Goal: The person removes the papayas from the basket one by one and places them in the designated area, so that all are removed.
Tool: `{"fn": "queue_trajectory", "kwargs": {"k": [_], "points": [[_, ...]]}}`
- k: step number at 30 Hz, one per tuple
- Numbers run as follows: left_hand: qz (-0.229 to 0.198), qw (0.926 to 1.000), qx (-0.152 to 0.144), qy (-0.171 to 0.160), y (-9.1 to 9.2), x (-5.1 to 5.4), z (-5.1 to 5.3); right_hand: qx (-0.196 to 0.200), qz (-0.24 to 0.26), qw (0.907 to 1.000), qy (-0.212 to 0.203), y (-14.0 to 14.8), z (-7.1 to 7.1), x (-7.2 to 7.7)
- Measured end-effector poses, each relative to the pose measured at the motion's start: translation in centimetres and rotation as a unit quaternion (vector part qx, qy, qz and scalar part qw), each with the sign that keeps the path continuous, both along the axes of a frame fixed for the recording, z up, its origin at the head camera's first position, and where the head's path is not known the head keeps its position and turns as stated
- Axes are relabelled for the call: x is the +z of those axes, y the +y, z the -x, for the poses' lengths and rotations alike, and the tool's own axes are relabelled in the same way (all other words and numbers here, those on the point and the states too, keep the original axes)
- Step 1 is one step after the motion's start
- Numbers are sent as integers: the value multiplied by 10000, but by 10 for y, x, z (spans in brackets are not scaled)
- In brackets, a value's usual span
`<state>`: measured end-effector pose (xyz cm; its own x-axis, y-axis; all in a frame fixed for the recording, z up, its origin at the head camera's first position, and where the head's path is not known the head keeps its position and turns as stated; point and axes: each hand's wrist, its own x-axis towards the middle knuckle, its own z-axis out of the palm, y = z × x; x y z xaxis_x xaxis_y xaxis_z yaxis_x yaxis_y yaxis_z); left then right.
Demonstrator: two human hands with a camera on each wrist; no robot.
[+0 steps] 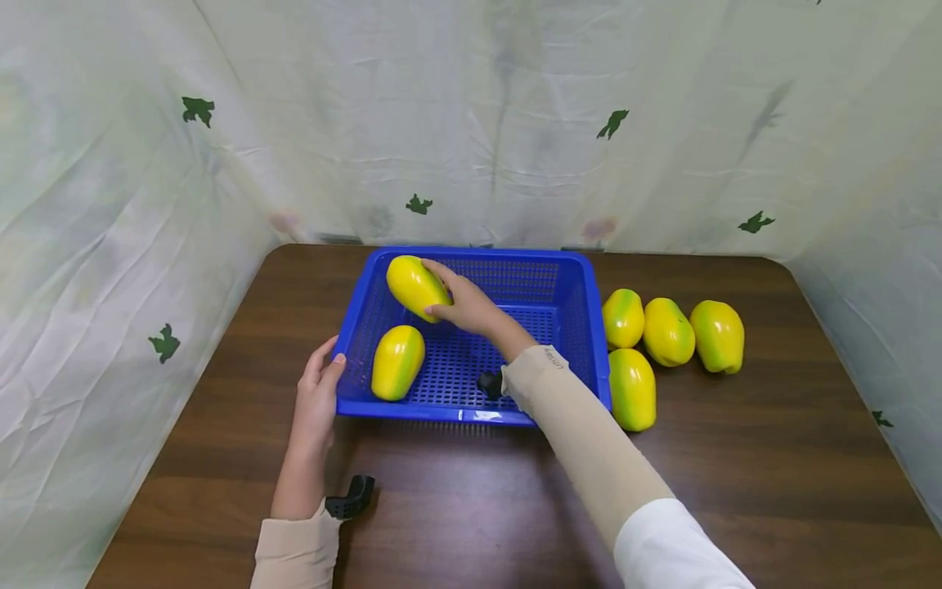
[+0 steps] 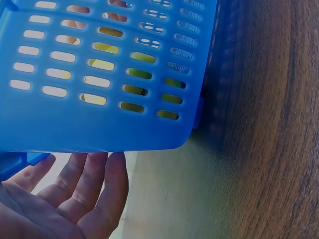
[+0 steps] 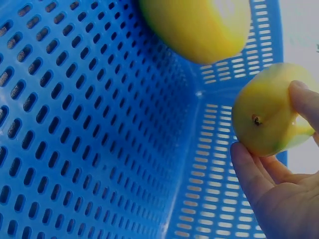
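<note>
A blue plastic basket point(image 1: 471, 415) with slotted walls lies on the table. My right hand point(image 1: 465, 304) holds a glossy yellow-green papaya point(image 1: 414, 284) over the basket's back left corner; the right wrist view shows thumb and fingers around this papaya point(image 3: 266, 112). Another papaya point(image 1: 398, 362) lies inside on the left, near the front. At the left end my left hand point(image 1: 318, 399) grips the basket rim, thumb on top. In the left wrist view its fingers point(image 2: 114, 184) are bent up against the rim's underside.
Several more papayas sit on the brown wooden table point(image 1: 471, 507) right of the basket, including one papaya point(image 1: 633, 389) against its side and another papaya point(image 1: 717, 335) farthest right. A pale curtain point(image 1: 500, 123) with green leaf shapes hangs behind the table.
</note>
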<state>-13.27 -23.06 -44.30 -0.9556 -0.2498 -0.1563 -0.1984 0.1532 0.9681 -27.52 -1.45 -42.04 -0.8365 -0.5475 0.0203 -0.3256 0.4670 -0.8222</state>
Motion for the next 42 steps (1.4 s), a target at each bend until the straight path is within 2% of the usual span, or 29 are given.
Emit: {"fn": "queue_trajectory", "kwargs": {"k": [6,14,20,27,38,42], "points": [[-23,10000,25,16,1,-1,1,-141,244,9996,-6,11,-2,7],[-72,10000,53,18,1,-2,2,-233,819,9962,-159,27,-8,17],[-46,10000,7,21,-1,-3,2,-218,1250,9919,-97,38,-14,26],[-23,10000,68,53,0,-3,2,-342,1214,9917,242,51,-22,34],[-21,10000,47,32,0,-4,1,-538,1377,9880,446,73,-37,44],[-4,10000,53,33,0,-3,1,-572,1469,9867,402,80,-50,58]]}}
